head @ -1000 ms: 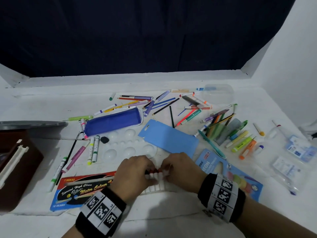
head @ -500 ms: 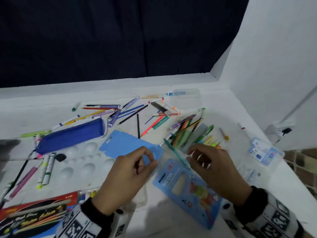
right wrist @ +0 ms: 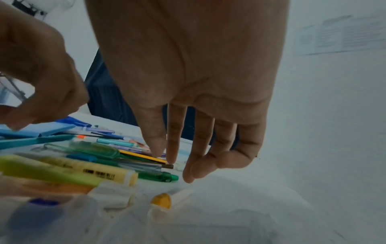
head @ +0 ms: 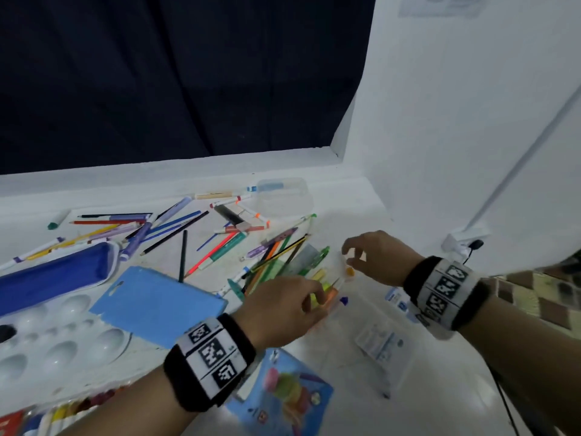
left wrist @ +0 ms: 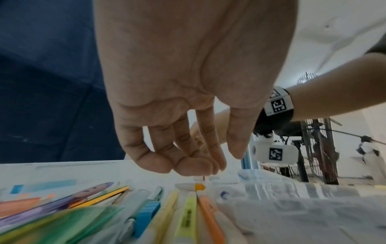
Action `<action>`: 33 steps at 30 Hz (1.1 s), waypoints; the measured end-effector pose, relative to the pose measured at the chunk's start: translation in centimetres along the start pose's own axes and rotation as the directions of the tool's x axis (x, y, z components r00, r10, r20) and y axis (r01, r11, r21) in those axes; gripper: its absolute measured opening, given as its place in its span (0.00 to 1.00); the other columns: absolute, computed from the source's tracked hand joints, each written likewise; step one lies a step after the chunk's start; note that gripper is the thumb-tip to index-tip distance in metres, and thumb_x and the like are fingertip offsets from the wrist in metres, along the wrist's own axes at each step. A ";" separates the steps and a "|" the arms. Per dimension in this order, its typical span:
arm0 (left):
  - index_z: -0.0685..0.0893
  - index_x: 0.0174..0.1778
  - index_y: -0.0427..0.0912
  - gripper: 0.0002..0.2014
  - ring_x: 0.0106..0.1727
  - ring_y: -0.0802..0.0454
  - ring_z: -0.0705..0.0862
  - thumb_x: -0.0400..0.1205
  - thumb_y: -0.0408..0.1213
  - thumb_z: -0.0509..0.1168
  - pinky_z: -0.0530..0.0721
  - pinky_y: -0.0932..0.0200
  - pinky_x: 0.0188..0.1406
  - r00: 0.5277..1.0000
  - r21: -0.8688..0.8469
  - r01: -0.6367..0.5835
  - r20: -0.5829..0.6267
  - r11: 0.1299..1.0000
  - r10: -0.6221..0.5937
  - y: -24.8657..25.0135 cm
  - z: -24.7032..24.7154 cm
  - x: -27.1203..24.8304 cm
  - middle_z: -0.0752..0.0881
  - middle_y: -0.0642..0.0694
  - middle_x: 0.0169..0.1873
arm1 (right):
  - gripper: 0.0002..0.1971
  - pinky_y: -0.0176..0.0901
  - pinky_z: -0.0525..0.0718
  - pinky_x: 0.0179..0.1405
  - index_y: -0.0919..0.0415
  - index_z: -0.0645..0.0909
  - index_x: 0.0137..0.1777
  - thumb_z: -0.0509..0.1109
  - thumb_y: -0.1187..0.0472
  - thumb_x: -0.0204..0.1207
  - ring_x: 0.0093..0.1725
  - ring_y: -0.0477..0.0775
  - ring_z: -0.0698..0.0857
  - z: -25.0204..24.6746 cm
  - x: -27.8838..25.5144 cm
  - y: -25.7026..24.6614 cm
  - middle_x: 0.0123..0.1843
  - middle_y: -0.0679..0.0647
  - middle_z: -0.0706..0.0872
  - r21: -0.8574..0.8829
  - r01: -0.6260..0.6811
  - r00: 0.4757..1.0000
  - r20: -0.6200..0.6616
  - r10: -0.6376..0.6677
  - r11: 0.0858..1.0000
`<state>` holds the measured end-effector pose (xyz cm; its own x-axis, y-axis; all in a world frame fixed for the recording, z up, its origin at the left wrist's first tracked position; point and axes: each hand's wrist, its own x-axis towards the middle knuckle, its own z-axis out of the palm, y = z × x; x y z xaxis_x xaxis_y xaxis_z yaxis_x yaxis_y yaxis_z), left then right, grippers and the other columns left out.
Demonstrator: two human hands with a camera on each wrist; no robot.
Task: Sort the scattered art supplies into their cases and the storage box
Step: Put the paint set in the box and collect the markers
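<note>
Left hand (head: 283, 305): bare, no glove or ring visible. Left wrist: wide black fabric band (head: 210, 361) wrapped fully round, carrying a white panel with three square black-and-white coded markers in a row, divided by thin black lines. Forearm bare below the band; no sleeve visible.

Right hand (head: 379, 258): bare, no ring visible. Right wrist: matching black band (head: 446, 294) with a white panel, also three coded markers in a row. In the left wrist view this band shows one square marker on its white panel, and below it hangs a white rounded camera housing (left wrist: 274, 153) bearing its own square black marker. Right forearm bare.
</note>
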<state>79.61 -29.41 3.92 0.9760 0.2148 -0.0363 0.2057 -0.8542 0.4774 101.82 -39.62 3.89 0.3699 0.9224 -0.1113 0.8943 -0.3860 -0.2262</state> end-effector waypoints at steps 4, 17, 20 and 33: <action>0.86 0.45 0.50 0.16 0.37 0.53 0.83 0.87 0.55 0.58 0.75 0.58 0.34 1.000 0.127 -0.010 0.023 0.992 0.007 0.6 1.2 3.1 0.86 0.51 0.38 | 0.13 0.50 0.82 0.56 0.51 0.79 0.66 0.64 0.53 0.83 0.59 0.57 0.82 0.9 1.9 -0.4 0.60 0.54 0.83 -0.099 0.022 0.992 0.124 -0.009 0.995; 0.83 0.60 0.54 0.17 0.47 0.49 0.82 0.78 0.55 0.72 0.80 0.56 0.45 0.986 0.108 0.002 0.163 0.994 -0.020 0.0 2.2 5.1 0.79 0.53 0.45 | 0.10 0.47 0.84 0.46 0.54 0.83 0.52 0.75 0.58 0.72 0.42 0.52 0.82 1.6 1.8 0.5 0.37 0.45 0.80 0.170 -0.053 0.996 0.074 0.041 0.984; 0.82 0.60 0.53 0.15 0.46 0.50 0.79 0.82 0.55 0.67 0.81 0.55 0.47 0.988 0.082 0.029 0.149 0.996 -0.041 0.0 2.4 5.4 0.78 0.52 0.46 | 0.09 0.42 0.84 0.42 0.53 0.83 0.52 0.75 0.59 0.72 0.40 0.51 0.85 0.8 0.8 0.2 0.38 0.50 0.87 0.278 -0.070 0.998 0.025 0.066 0.958; 0.82 0.68 0.55 0.16 0.39 0.49 0.77 0.85 0.42 0.60 0.76 0.56 0.40 0.981 0.282 -0.147 0.165 0.948 0.103 1.3 3.0 5.8 0.80 0.48 0.49 | 0.08 0.22 0.73 0.34 0.51 0.84 0.50 0.76 0.60 0.72 0.31 0.38 0.82 1.4 -2.9 0.7 0.35 0.51 0.89 0.365 -0.125 0.991 0.092 0.098 0.923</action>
<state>85.74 -30.68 1.64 0.9904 0.0450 -0.1310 0.0721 -0.9751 0.2099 101.03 -42.61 2.70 0.4312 0.8747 -0.2214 0.6870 -0.4774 -0.5478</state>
